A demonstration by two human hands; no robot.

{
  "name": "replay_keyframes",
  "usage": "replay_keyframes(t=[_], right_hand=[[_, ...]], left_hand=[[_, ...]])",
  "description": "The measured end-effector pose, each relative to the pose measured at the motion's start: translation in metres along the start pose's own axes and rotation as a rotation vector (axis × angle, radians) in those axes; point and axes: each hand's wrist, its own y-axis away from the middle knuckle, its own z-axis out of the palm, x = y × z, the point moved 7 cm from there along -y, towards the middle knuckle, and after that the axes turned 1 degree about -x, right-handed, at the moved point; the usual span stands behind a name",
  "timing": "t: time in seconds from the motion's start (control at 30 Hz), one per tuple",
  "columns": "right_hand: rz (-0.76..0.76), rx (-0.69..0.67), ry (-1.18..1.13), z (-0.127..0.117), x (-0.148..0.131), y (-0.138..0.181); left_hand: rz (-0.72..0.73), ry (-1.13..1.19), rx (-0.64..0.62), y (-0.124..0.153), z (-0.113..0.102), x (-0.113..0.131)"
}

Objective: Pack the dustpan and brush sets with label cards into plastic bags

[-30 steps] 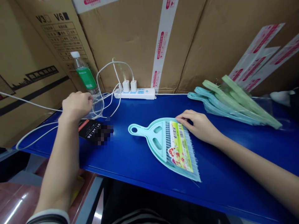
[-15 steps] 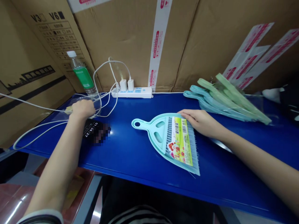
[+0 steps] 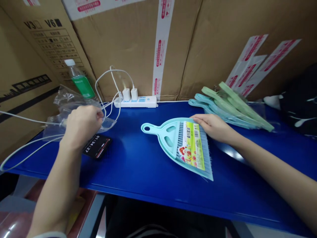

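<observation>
One clear crinkled plastic bag (image 3: pixel 68 99) had risen beside the curled left hand (image 3: pixel 85 124), its grip hidden, impossible to tell. At three o'clock from it, the right hand (image 3: pixel 215 127) pinched one turquoise plastic dustpan-and-brush set (image 3: pixel 182 142) by its one-o'clock edge. Toward two o'clock, wrapped green and turquoise plastic pieces (image 3: pixel 247 106) overlapped, uncountable.

looks like a storeroom: taped cardboard cartons (image 3: pixel 119 43) (one printed) behind a blue table (image 3: pixel 131 165).

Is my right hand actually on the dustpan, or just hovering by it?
Touching: the head view shows the right hand gripping the far edge of the dustpan, with no gap visible between them.
</observation>
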Motion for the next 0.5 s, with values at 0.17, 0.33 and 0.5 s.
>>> replay_keyframes(t=[0.17, 0.33, 0.5], right_hand=[[0.039, 0.048, -0.037, -0.012, 0.01, -0.001], [0.032, 0.058, -0.076, -0.021, 0.012, 0.0], [0.089, 0.174, -0.057, -0.035, 0.015, 0.003]], left_hand=[[0.192, 0.168, 0.24, 0.015, -0.018, 0.015], [0.356, 0.461, 0.408, 0.03, -0.036, 0.017], [0.419, 0.706, 0.495, 0.042, -0.046, 0.015]])
